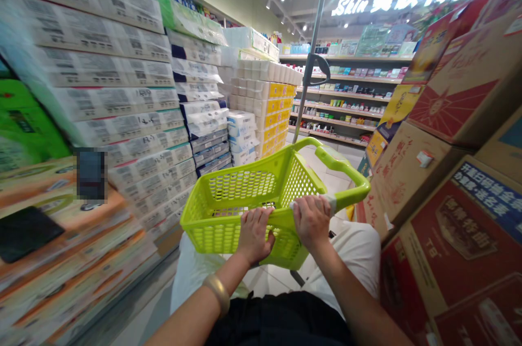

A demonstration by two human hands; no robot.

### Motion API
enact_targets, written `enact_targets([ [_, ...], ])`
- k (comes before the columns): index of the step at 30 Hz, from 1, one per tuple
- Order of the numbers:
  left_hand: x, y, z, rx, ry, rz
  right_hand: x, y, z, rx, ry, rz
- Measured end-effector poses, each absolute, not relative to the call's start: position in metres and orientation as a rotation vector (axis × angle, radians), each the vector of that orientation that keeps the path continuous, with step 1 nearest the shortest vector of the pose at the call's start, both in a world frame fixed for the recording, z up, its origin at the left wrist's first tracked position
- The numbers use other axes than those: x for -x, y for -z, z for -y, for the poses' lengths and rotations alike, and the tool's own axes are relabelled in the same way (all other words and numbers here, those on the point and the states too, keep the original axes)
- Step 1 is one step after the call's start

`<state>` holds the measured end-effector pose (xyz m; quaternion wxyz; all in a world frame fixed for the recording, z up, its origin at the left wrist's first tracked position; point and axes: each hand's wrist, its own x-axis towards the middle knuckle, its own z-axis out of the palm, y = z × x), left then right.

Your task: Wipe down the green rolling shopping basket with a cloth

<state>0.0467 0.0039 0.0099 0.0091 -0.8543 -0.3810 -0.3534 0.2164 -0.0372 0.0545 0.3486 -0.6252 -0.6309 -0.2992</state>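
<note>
A lime-green plastic shopping basket (240, 188) with pierced walls is in front of my lap, tilted, and no goods show inside it. Over its near rim my left hand (256, 234) is closed, fingers curled to the inside. My right hand (312, 218) grips the same rim farther right, beside a whitish band where the handle (346, 172) joins. That long handle loops out to the right. Behind the basket a tall metal pole (316, 25) with a dark grey grip rises from the far end.
Tall stacks of wrapped paper packs (134, 68) line the left, above orange-and-white cartons (110, 242). Cardboard boxes (444, 85) are piled close on the right. Shelves (346, 76) of small goods stand at the back, across a tiled aisle.
</note>
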Motion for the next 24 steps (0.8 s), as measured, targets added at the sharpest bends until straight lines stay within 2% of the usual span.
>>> enact_targets([
  [8, -0.044, -0.010, -0.006, 2.699, 1.100, 1.145, -0.191, -0.042, 0.029, 1.562, 0.698, 1.804],
  [20, -0.047, -0.009, -0.007, 2.692, 1.112, 1.153, -0.334, -0.098, 0.050, 1.624, 0.936, 1.639],
  [24, -0.047, -0.011, -0.006, 2.700, 1.135, 1.168, -0.346, -0.100, 0.047, 1.586, 0.939, 1.524],
])
